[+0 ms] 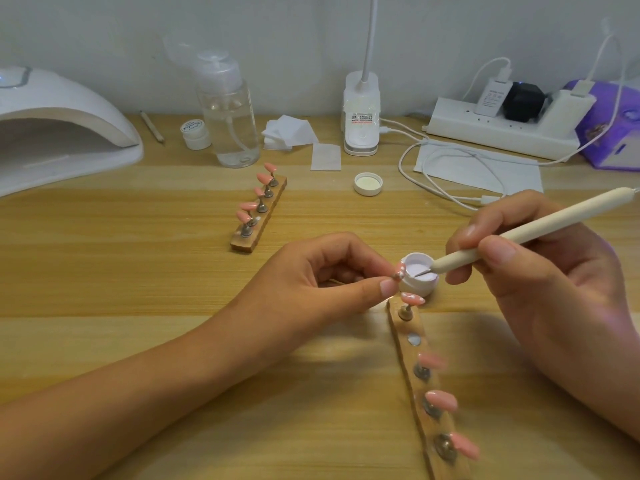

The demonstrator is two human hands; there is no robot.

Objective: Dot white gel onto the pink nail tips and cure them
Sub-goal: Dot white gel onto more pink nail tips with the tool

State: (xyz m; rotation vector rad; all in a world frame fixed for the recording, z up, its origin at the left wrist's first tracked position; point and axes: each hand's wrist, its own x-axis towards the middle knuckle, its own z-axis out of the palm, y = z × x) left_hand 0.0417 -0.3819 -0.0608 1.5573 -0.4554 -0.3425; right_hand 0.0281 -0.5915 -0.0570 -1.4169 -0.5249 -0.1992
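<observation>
- Near holder (403, 355) — pink tips (441, 398) seated, one gap.
- Left hand (322, 275) pinches a nail tip (400, 270) beside gel pot (415, 288).
- Right hand (540, 271) grips dotting pen (519, 233) — point in gel.
- Tip likely light, slick (hold by its stand (396, 276)).

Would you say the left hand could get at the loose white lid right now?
Probably not yet: the left hand pinches a pink nail tip, so its grip is taken, though nothing stands between it and the white lid.
</observation>
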